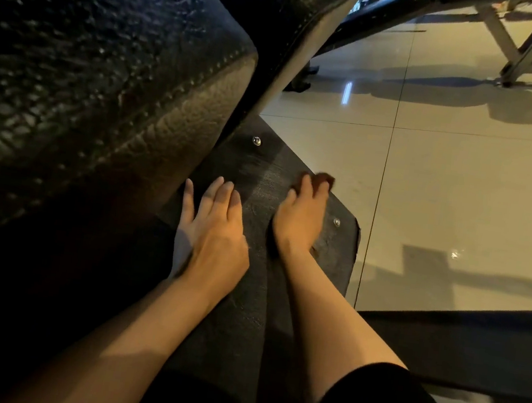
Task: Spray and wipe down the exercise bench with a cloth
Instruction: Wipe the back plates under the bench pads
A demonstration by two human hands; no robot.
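Right hand [301, 217] clamped on small brown cloth [325, 179] at far edge of black textured footplate [246, 299]; left hand [217, 229] flat, fingers apart, beside black padded bench cushion [88, 79].

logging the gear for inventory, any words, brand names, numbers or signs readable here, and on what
None can be read.
Bench pad: stitching and grain only, no label showing.
Dark base plate: faint marks near its middle, too blurred to tell whether they are text.
Brown cloth under the right hand: no print showing.
Left hand lies flat on the plate.
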